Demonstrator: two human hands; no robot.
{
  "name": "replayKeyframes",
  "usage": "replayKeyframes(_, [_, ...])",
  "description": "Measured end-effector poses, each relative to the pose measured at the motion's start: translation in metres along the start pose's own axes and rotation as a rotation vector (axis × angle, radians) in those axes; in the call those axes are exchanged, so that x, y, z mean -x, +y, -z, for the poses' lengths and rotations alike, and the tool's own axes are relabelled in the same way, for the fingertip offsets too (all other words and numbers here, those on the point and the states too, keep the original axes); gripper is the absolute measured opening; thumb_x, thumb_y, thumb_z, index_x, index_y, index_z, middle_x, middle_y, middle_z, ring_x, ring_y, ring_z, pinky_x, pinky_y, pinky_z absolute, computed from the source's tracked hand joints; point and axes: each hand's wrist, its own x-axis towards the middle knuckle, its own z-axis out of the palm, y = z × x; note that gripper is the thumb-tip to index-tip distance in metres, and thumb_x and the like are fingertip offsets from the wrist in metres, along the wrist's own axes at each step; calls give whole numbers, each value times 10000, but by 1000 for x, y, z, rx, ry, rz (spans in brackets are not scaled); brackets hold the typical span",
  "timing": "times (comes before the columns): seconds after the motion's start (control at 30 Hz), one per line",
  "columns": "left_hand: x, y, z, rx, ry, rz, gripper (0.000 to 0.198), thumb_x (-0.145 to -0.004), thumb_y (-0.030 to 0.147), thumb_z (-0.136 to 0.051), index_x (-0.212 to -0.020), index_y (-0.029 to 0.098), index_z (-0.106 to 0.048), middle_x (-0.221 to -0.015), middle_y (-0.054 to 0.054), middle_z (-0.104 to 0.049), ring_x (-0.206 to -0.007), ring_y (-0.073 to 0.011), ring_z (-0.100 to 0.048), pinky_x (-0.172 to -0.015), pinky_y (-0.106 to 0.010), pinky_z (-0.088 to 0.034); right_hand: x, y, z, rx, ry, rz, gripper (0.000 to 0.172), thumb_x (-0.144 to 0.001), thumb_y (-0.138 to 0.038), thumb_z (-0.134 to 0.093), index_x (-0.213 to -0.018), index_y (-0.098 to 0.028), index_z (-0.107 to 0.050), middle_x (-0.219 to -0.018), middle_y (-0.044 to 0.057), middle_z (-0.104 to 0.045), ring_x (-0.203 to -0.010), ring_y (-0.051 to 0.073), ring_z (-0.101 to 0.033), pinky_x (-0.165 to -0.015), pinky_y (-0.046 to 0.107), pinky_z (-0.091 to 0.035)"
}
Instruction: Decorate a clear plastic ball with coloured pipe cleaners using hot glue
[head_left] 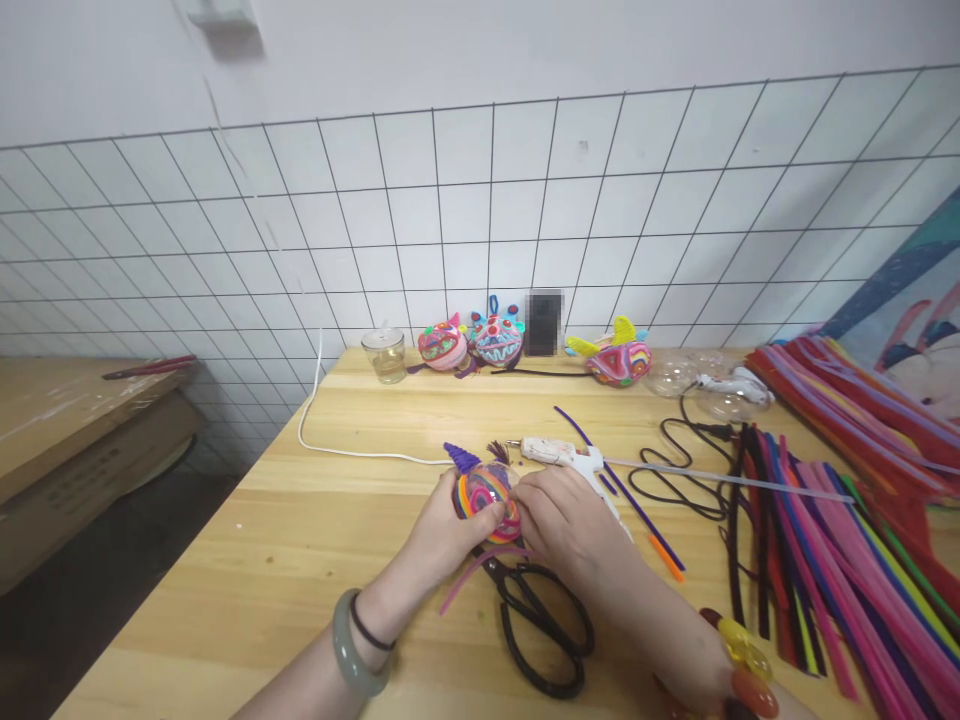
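My left hand point(448, 530) is wrapped round a small ball point(486, 488) covered in bright coiled pipe cleaners, with a purple cone on top. My right hand point(566, 520) pinches at the ball's right side, fingers closed on a pink pipe cleaner point(480, 562) that trails down to the left. Both hands rest low over the wooden table point(300, 540). Black scissors point(538, 625) lie just under my wrists. A white glue gun point(570, 462) lies right behind my right hand.
Loose pipe cleaners point(832, 540) in many colours are heaped at the right. Three finished coloured figures point(495, 342) and a clear cup point(385, 354) stand along the back by a wire grid. A white cable point(330, 445) and black cords point(690, 470) cross the table. Cardboard boxes point(67, 430) sit left.
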Motion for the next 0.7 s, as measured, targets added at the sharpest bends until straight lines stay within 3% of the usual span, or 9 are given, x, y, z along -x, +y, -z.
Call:
replayKeyframes(0.27, [1,1,-1,-66,-10,-23,460,-640,338,-824,-1003,160,-604,-934,-81,-709,-844,-236,-655,-753,-341,-521,-1,-11,-7,-205,136,-228,159,-874,-96,-468,-828,-179,-596,-740,73,-655,-700,222,-626,-638,353,-516])
replayKeyframes(0.37, [1,4,-2,-14,-8,-15,482,-632,371,-829,-999,157,-600,-927,-71,-705,-840,-221,-655,-749,-322,-526,-2,-14,-8,-323,157,-379,154,-865,-121,-487,-851,-181,-628,-733,60,-685,-663,197,-650,-615,321,-537])
replayKeyframes(0.57, [0,4,0,121,-19,81,568,-653,419,-818,-1096,154,-581,-1055,-111,-697,-931,-246,-664,-828,-369,-541,-4,-14,-5,-872,145,-786,206,-823,-336,-599,-923,-165,-656,-811,110,-761,-707,234,-735,-643,344,-604])
replayKeyframes(0.7, [-1,0,1,147,-25,118,580,-659,415,-819,-1117,157,-576,-1079,-127,-698,-941,-261,-674,-852,-403,-545,-5,-13,-3,-906,140,-800,247,-787,-377,-641,-891,-154,-668,-739,101,-752,-665,237,-735,-599,335,-604])
